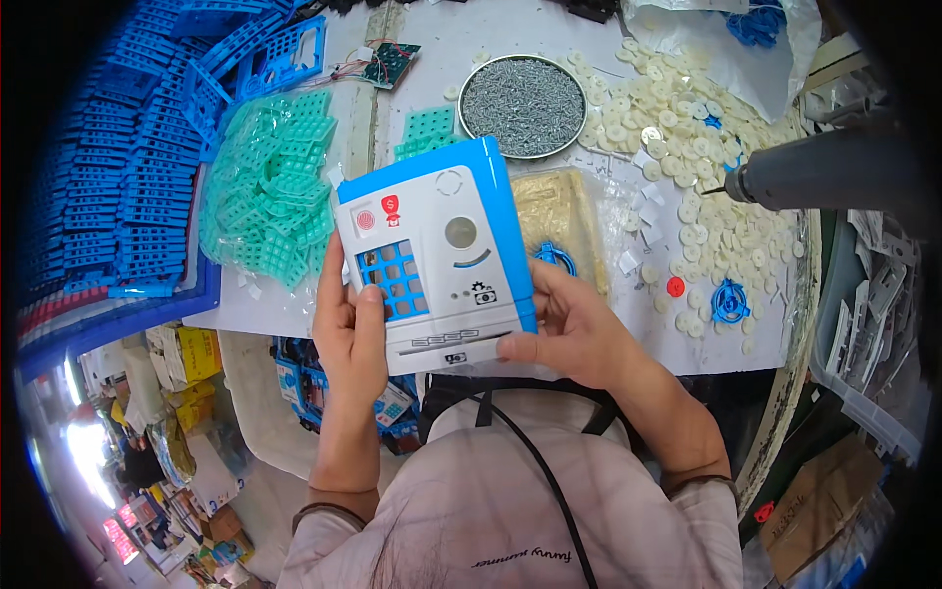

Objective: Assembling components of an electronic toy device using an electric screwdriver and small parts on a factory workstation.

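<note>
Between my two hands is a white and blue plastic toy money-box front panel (446, 280), tilted, its white printed face toward me. It has a grid of square keypad openings, a round hole and a long slot near its lower edge. My left hand (351, 339) grips its left side, the thumb on the white face beside the keypad grid. My right hand (584, 329) holds the lower right corner, thumb by the slot end and fingers at the blue edge. A blue ring-shaped part (555, 257) lies just beyond my right fingers, on a yellowish plastic-wrapped packet (569, 201).
A round dish of screws (525, 103) stands beyond the panel. Many white discs (687, 128) spread at right, under a dark power screwdriver (814, 175). Teal rubber keypads (270, 187) and stacked blue frames (128, 177) fill the left. A circuit board (391, 65) lies behind.
</note>
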A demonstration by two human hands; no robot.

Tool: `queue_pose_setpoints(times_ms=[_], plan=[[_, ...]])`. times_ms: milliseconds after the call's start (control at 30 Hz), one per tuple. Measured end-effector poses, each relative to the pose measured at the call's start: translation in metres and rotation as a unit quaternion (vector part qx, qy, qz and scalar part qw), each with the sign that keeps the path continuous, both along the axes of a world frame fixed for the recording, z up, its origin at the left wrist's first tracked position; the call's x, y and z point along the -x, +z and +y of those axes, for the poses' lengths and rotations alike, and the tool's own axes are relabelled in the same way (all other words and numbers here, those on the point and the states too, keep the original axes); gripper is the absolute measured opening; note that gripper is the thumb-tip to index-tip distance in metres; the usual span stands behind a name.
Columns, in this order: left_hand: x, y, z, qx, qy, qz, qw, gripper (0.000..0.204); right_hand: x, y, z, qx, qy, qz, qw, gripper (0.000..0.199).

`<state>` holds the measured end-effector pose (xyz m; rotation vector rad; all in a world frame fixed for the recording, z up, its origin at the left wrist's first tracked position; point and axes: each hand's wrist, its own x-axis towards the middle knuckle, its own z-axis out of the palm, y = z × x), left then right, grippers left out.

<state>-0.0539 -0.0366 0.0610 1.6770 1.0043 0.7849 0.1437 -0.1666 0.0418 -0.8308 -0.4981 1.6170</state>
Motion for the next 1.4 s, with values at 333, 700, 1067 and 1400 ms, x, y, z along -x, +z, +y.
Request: queue_pose_setpoints(times_ms=[333,700,1067,1400], plan=[[-0.01,0.013,0.029,0.112,0.012,-0.094,0.989,0.024,0.004,-0.003,-0.012,0.009,-0.008,-0.023,1.0,0.062],[-0.028,0.019,0.035,0.19,-0.079,0.012,0.979,0.045,0.005,-0.001,-0.029,0.025,-0.107,-0.072,0.991,0.057],[-0.016,-0.019,0.004,-0.04,-0.077,0.021,0.996,0.039,0.006,-0.008,-0.028,0.024,-0.134,-0.097,0.986,0.051],[-0.042,0.014,0.035,-0.034,-0.081,-0.063,0.994,0.04,0.004,0.002,-0.043,0.032,-0.057,-0.151,0.986,0.047]])
